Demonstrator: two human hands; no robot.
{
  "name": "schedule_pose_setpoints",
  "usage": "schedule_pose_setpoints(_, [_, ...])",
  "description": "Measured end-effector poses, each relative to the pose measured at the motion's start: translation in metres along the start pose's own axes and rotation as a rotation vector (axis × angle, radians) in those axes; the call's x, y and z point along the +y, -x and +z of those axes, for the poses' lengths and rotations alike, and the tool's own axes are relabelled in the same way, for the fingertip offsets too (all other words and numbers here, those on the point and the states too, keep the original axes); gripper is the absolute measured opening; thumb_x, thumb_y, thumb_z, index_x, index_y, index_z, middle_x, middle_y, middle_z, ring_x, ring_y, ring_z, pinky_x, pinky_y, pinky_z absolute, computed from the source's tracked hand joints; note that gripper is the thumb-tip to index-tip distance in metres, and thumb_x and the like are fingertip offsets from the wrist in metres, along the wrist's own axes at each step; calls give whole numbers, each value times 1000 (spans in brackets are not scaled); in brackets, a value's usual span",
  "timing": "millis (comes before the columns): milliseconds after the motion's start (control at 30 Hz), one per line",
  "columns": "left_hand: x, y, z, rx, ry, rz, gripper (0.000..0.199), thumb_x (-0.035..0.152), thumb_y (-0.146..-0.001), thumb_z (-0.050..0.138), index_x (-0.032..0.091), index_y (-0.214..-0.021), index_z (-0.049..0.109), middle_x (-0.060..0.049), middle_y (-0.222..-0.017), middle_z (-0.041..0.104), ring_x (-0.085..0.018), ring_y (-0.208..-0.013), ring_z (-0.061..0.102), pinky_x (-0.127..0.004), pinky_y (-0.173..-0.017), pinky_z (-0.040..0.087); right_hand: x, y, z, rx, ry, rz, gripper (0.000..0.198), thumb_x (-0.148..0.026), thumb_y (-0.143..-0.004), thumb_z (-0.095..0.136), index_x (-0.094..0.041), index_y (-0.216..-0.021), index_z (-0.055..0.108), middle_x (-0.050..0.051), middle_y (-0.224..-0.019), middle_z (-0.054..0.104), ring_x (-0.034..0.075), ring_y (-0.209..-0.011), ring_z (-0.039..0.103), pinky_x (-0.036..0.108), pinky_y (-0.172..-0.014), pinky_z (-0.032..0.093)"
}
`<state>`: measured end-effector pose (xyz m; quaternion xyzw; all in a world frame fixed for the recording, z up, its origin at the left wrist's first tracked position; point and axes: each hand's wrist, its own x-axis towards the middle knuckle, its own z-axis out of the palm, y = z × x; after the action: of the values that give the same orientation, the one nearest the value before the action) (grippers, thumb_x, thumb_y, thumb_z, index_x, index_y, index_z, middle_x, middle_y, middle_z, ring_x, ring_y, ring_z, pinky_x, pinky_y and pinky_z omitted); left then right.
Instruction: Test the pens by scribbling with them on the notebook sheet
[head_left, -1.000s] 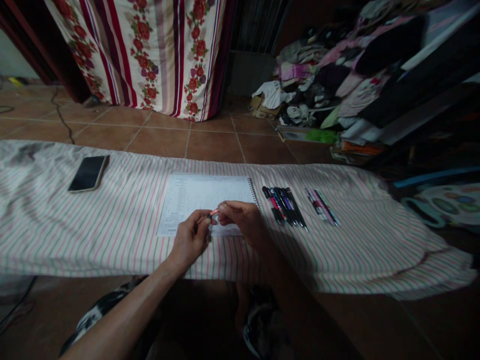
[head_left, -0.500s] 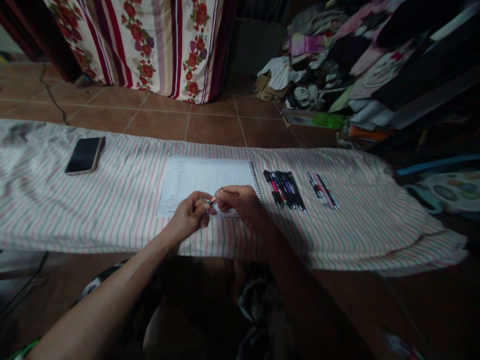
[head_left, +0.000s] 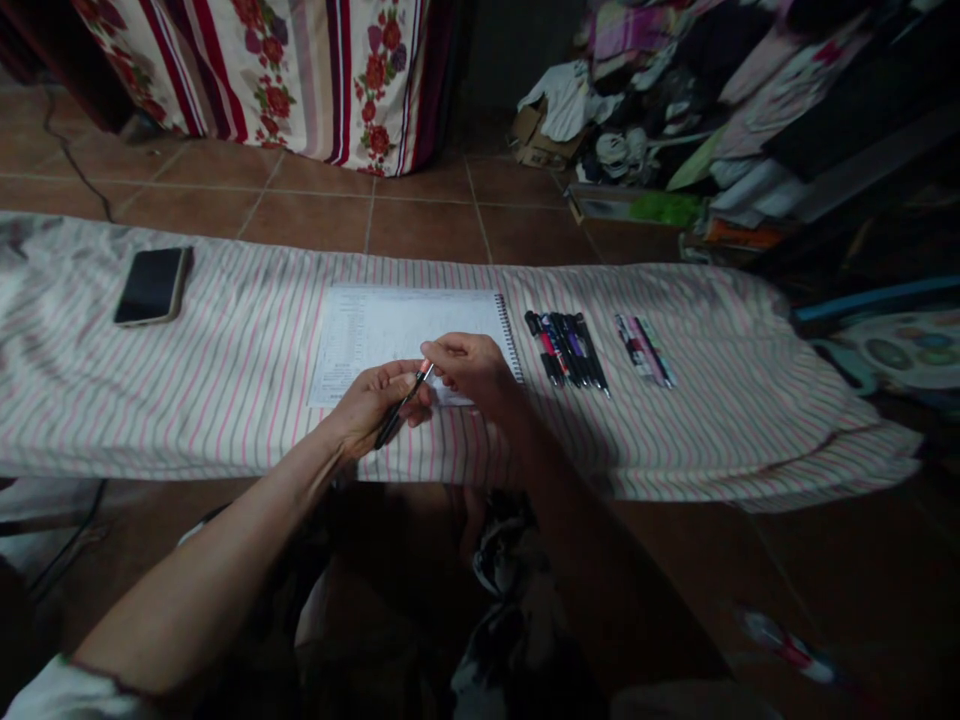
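Observation:
A black pen (head_left: 400, 408) lies slantwise across the fingers of my left hand (head_left: 373, 402), which is closed around it. Its dark end points down toward the near edge of the cloth, and a small orange-pink and silvery part shows at the upper end. My right hand (head_left: 474, 368) pinches that upper end, its fingertips hiding the very tip. Both hands are over the lower part of a spiral notebook (head_left: 412, 310) with a printed page. To the right of the notebook a row of several pens (head_left: 568, 350) lies side by side, mostly black.
A second small group of light pens (head_left: 646, 350) lies farther right. At the left rests a phone (head_left: 152, 286). All lie on a striped cloth (head_left: 247, 350). Beyond it are a tiled floor (head_left: 322, 215), a floral curtain (head_left: 315, 80) and piled clothes (head_left: 637, 120).
The pen's dark barrel now shows along my left hand, where earlier only a small shiny end was visible between the fingers. My right hand stays at its upper end. The view has tilted down slightly.

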<state>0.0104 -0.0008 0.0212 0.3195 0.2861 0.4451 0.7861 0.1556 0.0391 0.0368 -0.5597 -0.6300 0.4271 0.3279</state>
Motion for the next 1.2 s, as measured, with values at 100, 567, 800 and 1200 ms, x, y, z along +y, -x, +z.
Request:
schedule_pose_setpoints(100, [-1,0,2,-3,30,-16,21,21,-74,65,9,-90,61,-2,-67,59,-3,-44,37,-22,-51,38,-2,1,1,25,77,-36,30,-38,-75,51,-16,-59,62,-3,-48,49,8,-45,41,21,-45,30])
schedule_pose_setpoints(567, [-1,-2,10,72,103,-47,17,21,-72,68,7,-68,59,-2,-57,55,-2,-43,37,-16,-42,32,1,-2,13,202,221,-83,27,-30,-74,48,-18,-50,47,-5,-49,41,8,-49,36,21,-51,29])
schedule_pose_setpoints(800, [0,-5,7,115,132,-29,14,17,-71,68,7,-67,59,-4,-63,58,-1,-43,35,-15,-42,32,5,-2,17,114,-117,-79,24,-35,-75,51,-17,-83,65,0,-68,62,12,-64,56,23,-61,42])
schedule_pose_setpoints(1200, [1,2,5,35,54,-43,11,17,-75,64,6,-77,61,-4,-64,59,-1,-42,35,-15,-41,31,4,10,-4,-183,-559,80,25,-31,-78,56,-14,-94,65,6,-88,67,10,-72,61,24,-70,50])
